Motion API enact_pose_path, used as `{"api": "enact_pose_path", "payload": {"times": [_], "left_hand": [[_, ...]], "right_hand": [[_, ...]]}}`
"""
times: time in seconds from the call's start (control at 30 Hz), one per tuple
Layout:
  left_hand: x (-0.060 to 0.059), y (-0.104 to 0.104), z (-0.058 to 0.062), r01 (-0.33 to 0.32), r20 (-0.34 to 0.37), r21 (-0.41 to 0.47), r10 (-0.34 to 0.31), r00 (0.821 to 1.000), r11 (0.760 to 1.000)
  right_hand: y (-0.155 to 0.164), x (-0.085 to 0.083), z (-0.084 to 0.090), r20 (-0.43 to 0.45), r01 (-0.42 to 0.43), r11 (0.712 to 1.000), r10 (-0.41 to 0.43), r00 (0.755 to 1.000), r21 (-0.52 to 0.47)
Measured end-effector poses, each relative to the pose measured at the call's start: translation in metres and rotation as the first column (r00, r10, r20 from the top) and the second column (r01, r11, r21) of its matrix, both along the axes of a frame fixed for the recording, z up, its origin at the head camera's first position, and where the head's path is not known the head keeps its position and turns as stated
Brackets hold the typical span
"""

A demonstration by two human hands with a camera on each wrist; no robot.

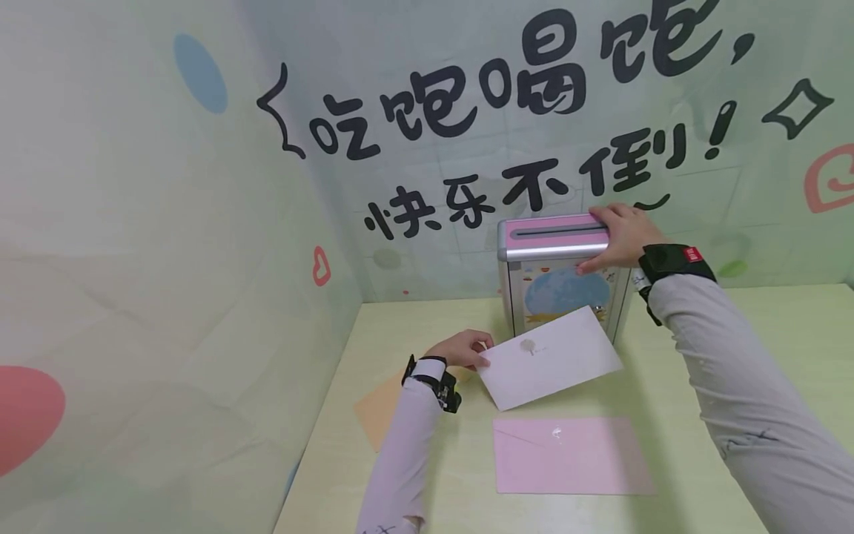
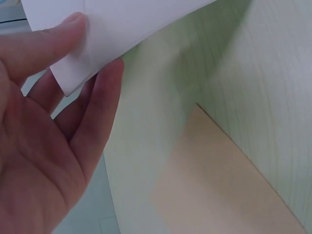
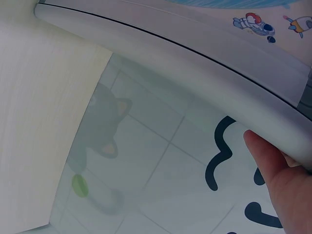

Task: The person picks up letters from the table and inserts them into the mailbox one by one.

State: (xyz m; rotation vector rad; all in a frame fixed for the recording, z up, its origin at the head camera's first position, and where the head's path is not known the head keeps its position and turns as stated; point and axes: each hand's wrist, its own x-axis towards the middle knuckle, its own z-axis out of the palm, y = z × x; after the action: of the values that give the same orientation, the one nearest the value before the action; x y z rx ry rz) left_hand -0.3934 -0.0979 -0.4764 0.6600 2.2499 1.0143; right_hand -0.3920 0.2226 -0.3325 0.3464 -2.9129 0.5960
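Pale lilac-grey left sleeve at 6 o'clock, dark scribbled marking near its bottom, black-and-white left wristband, similar right sleeve at 4 o'clock, dark scribble, black right wristband, red label

A gray-printed white envelope, pink envelope and tan paper contrast with a pink-topped, silver-edged, cartoon-patterned slotted box.

Three flat paper envelopes, white, pink, tan, lower centre; one pink-topped silver box, centre-right; two bare hands, left, right.
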Motion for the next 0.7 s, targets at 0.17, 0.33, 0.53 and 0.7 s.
{"api": "enact_pose_path", "payload": {"times": [0.17, 0.33, 0.53, 0.7], "left_hand": [[-0.002, -0.003, 0.002, -0.039, 0.048, 0.036, 0.037, 0.998, 0.999], [-0.007, -0.008, -0.002, -0.08, 0.048, 0.082, 0.077, 0.996, 0.993], [-0.001, -0.02, 0.004, -0.118, 0.019, 0.183, 0.117, 0.993, 0.976], [-0.006, -0.031, 0.004, -0.192, 0.088, 0.298, 0.174, 0.981, 0.935]], "right_hand": [[-0.002, 0.002, 0.001, 0.007, 0.007, 1.0, -0.007, 1.0, -0.001], [-0.003, 0.003, 0.002, 0.013, 0.014, 1.0, -0.014, 1.0, -0.007], [-0.004, 0.004, 0.003, 0.025, 0.011, 1.0, -0.011, 1.0, -0.016], [-0.003, 0.002, 0.003, 0.025, 0.012, 1.0, -0.012, 1.0, -0.018]]}}
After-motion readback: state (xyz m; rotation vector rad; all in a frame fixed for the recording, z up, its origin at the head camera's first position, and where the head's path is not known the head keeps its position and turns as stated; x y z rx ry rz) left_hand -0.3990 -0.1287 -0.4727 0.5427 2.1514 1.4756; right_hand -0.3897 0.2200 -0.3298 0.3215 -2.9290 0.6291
